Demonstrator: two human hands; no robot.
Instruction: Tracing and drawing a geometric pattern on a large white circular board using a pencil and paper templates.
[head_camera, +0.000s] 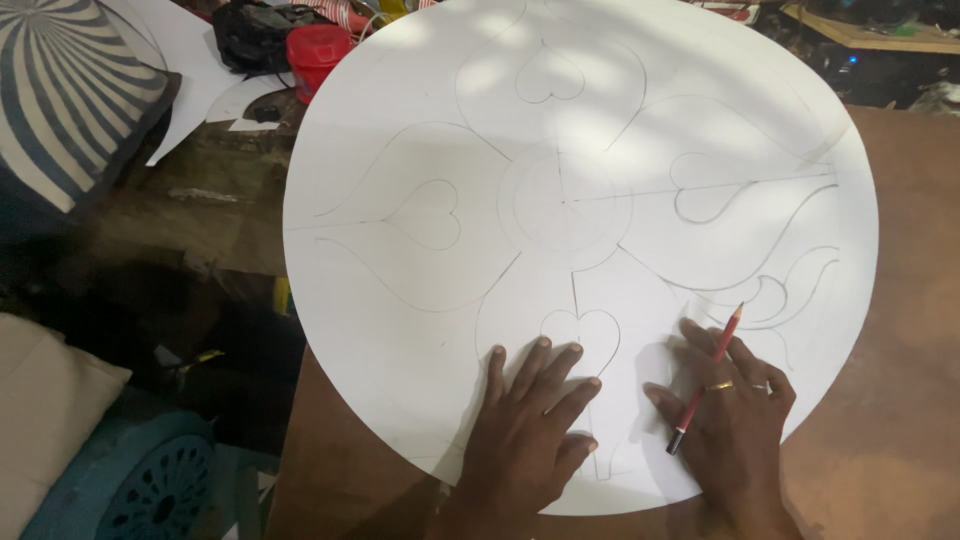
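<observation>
**Dim workshop, a white disc half drawn**

Brown board (900, 300) carries our work, and clutter crowds the far left: a red tub (318, 55), a black bag (258, 32), loose paper scraps (200, 60), a striped cushion (60, 100) at the left edge. A blue plastic grille (150, 490) sits low on the near left, in shadow. Dappled light falls across the far half of the sheet.

We have the round white sheet (400, 330) lying flat on the board, its near edge just under our wrists. Pencil lines already mark a centre ring, hearts and petal curves; the near right shows smaller leaf shapes, so we judge the outlining well along but unfinished.

Our left hand (530, 430) lies spread and flat on the paper beside the near heart, gripping nothing. Our right hand (735, 415) rests palm down too, with the red pencil (705, 380) slipped between its fingers, tip pointing far, not in a writing grip. Drawing on would call for turning the pencil into the fingertips while the left hand pins the sheet
</observation>
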